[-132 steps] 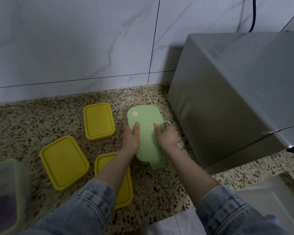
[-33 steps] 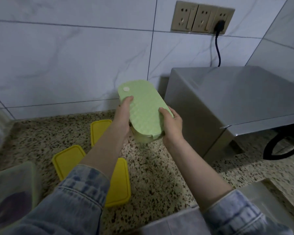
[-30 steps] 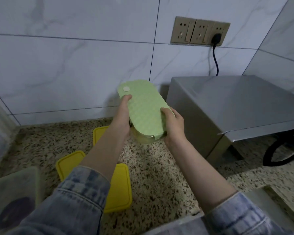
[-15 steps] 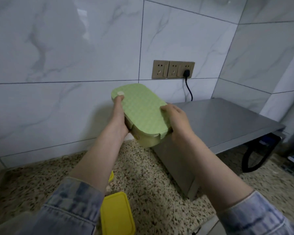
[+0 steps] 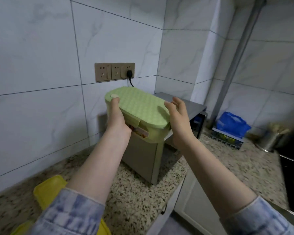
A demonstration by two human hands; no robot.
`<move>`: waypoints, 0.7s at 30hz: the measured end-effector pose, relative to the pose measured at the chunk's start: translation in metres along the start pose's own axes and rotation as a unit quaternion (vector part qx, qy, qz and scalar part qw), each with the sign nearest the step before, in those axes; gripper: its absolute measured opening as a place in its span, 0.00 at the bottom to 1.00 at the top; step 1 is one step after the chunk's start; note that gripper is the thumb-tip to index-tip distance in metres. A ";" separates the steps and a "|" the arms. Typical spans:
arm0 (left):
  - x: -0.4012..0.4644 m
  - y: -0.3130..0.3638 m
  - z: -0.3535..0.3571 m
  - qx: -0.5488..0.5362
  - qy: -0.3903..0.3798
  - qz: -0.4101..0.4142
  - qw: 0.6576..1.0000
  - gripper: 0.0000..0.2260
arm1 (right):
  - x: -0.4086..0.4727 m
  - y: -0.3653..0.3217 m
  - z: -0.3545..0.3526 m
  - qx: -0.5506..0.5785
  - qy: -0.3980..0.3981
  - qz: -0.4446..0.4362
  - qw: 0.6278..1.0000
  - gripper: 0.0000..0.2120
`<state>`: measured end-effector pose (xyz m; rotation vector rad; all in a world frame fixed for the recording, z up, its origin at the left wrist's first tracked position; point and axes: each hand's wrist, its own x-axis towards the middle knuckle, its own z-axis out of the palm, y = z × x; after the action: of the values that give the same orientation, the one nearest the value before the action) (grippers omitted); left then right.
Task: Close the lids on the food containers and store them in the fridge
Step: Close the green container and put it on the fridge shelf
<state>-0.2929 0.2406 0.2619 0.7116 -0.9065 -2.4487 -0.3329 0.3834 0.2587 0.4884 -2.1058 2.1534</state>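
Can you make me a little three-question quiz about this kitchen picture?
1. True or false: the green box has its lid on.
2. Which hand curls round the box with its thumb on top?
A. left
B. right
3. Fill in: the black plug sits in the wall ______.

Key
1. True; the lid covers the whole top.
2. A; the right hand is at the box's other end with its fingers spread open.
3. socket
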 end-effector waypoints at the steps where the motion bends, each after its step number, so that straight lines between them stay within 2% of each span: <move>1: -0.003 -0.010 0.009 0.003 -0.012 -0.008 1.000 0.23 | -0.002 0.000 -0.012 0.001 0.018 0.002 1.000 0.25; 12: -0.064 -0.136 0.124 0.034 -0.116 -0.141 0.983 0.25 | -0.025 -0.002 -0.170 -0.007 0.257 -0.010 0.966 0.20; 16: -0.091 -0.184 0.164 0.043 -0.154 -0.187 0.969 0.29 | -0.030 -0.005 -0.231 -0.017 0.318 -0.010 0.948 0.20; 21: -0.125 -0.243 0.218 0.048 -0.186 -0.224 0.955 0.27 | -0.032 -0.010 -0.313 -0.032 0.376 -0.003 0.926 0.20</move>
<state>-0.3776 0.5792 0.2758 0.5396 -1.1069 -3.0313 -0.3505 0.6979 0.2595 -0.3063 -1.7024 1.8256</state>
